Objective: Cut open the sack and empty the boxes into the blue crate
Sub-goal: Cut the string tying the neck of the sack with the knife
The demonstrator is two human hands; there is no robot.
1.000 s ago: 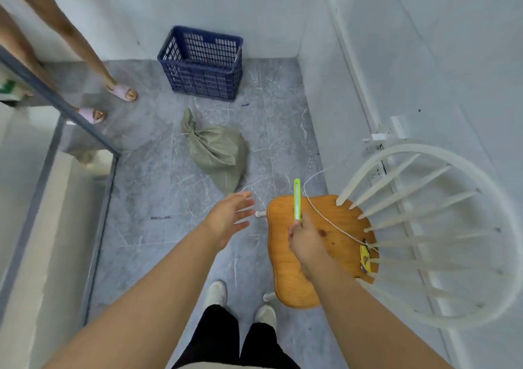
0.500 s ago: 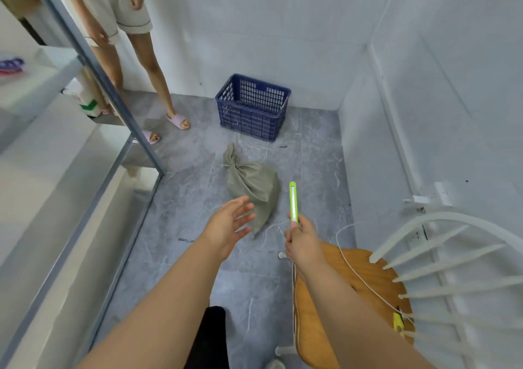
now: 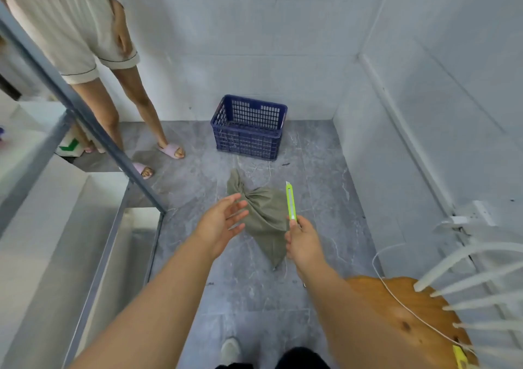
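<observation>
A grey-green sack (image 3: 264, 215), tied at its top, lies on the grey floor in the middle of the head view. Beyond it, against the back wall, stands the blue crate (image 3: 249, 128); nothing shows inside it. My right hand (image 3: 302, 239) grips a lime-green utility knife (image 3: 291, 203), blade end pointing up and away, just right of the sack. My left hand (image 3: 220, 222) hovers left of the sack with fingers spread, holding nothing. The boxes are not visible.
Another person (image 3: 93, 57) in light shorts and pink slippers stands at the back left. A grey metal rail (image 3: 85, 108) and glass panel run along the left. A wooden-seated white chair (image 3: 418, 317) with a white cord stands at the lower right. White tiled walls enclose the corner.
The view has lifted and moved forward, so the chair has slid to the lower right. Both hands now sit either side of the sack, the knife still in the right hand.
</observation>
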